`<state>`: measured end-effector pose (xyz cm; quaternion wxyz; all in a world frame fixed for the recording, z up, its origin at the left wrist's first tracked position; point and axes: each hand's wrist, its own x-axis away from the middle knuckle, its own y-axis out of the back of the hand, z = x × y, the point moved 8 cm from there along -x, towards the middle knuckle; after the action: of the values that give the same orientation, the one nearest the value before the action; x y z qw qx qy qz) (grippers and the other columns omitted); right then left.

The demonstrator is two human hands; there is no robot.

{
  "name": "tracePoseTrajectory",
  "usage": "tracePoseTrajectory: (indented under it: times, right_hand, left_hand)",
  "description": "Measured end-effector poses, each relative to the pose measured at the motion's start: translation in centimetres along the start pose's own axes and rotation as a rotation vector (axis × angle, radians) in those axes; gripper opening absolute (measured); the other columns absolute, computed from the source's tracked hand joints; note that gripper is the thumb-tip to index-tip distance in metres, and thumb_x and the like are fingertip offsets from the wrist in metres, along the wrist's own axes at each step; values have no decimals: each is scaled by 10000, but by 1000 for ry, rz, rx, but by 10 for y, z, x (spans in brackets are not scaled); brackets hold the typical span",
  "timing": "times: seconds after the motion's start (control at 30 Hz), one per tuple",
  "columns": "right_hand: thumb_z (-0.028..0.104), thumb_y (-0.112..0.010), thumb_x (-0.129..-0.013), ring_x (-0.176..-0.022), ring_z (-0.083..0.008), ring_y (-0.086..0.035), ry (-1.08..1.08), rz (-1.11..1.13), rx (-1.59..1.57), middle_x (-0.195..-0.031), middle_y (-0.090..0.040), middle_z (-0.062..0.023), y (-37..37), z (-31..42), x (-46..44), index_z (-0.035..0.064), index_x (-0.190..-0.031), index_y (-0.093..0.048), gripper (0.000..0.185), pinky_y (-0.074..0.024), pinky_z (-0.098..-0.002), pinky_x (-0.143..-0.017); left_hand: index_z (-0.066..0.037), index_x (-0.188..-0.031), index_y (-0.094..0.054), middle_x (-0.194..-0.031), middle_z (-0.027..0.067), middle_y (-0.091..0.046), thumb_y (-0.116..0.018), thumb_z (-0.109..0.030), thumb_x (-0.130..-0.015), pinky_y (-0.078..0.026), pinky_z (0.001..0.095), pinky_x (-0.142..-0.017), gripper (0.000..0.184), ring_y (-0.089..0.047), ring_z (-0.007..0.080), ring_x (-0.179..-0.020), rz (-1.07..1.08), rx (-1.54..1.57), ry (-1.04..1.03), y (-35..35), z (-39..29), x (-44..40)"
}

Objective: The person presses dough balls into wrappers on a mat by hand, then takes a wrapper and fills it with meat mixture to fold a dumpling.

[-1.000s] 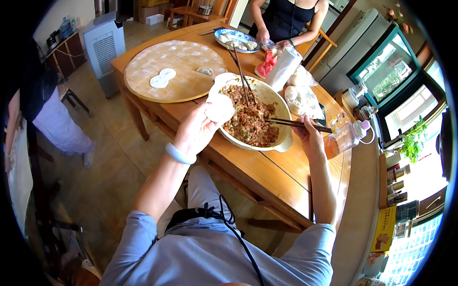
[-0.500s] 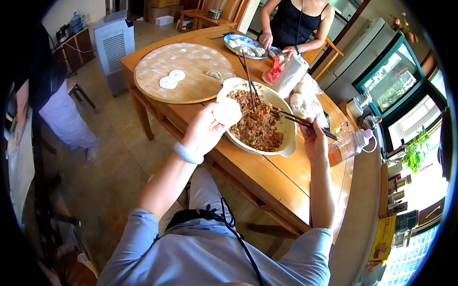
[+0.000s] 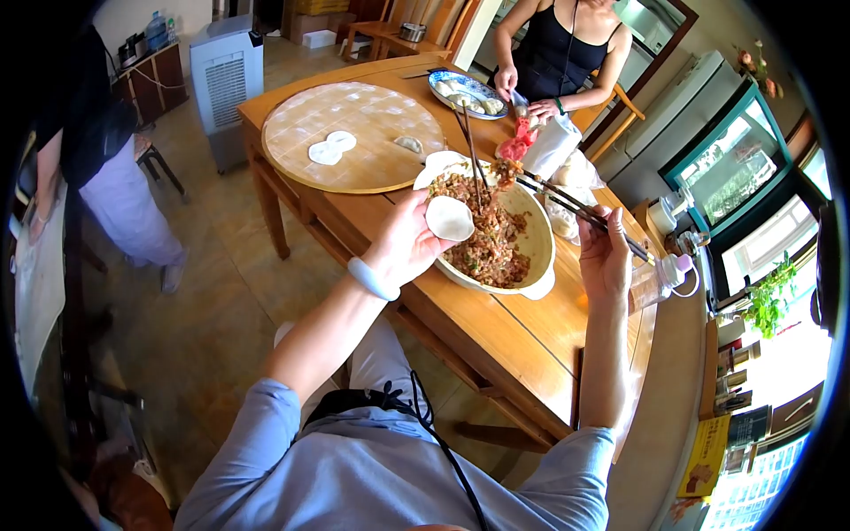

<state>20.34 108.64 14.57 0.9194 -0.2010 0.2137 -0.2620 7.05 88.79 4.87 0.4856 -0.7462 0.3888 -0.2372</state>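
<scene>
My left hand [image 3: 405, 239] holds a round white dough wrapper [image 3: 450, 219] over the near left rim of the bowl [image 3: 538, 243]. Chopsticks [image 3: 589, 214] are gripped in my right hand [image 3: 607, 257], their tips pinching a lump of minced filling [image 3: 506, 172] above the bowl. More filling [image 3: 482, 243] lies in the bowl, where a second pair of chopsticks [image 3: 470, 146] stands upright. Left of the bowl, a floured round board [image 3: 354, 106] bears two overlapping wrappers [image 3: 332, 148] and one folded dumpling [image 3: 408, 143].
Across the table [image 3: 531, 345] a person [image 3: 567, 53] stands near a blue-rimmed plate [image 3: 467, 94] of dumplings. A paper roll [image 3: 552, 146], plastic bags [image 3: 571, 212] and a bottle [image 3: 651, 285] are at the right. Another person [image 3: 124, 195] stands at the far left.
My right hand has raised the chopsticks, lifting a lump of filling out of the bowl. The wrapper stays in my left hand. The view has shifted slightly.
</scene>
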Motion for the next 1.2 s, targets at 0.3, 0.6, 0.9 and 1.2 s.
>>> tracePoseTrajectory:
  times: [0.3,0.6,0.9,1.2]
  right_hand:
    - [151,-540,-886,-880,-194,-601,33,280,266,-941,-595,-123,-35,-16,16,-29,-944,-558,190,-509,-326,-817]
    - [166,-673,-770,-850,-212,-599,240,575,787,-912,-642,-133,-73,-5,29,-44,-865,-617,237,-464,-327,-810]
    - [221,-619,-829,-814,-243,-619,235,458,617,-883,-635,-166,-77,9,18,-59,-895,-618,288,-505,-349,-758]
    - [234,-580,-859,-804,-249,-625,46,481,638,-911,-605,-194,-84,-20,12,-69,-906,-579,307,-533,-304,-717]
  left_hand:
    - [13,-1250,-372,-1188,196,-499,-296,-302,-957,-427,414,-949,437,-523,295,-1066,147,98,41,-9,-3,6]
    - [6,-1282,-336,-1213,203,-477,-295,-326,-957,-428,421,-959,466,-517,312,-1075,195,151,45,-7,-7,11]
    - [13,-1278,-336,-1225,201,-469,-343,-342,-948,-433,409,-949,484,-514,312,-1079,201,139,23,-3,-9,13]
    - [21,-1216,-425,-1137,161,-544,-407,-368,-926,-458,364,-906,486,-561,253,-999,122,109,0,-5,-11,22]
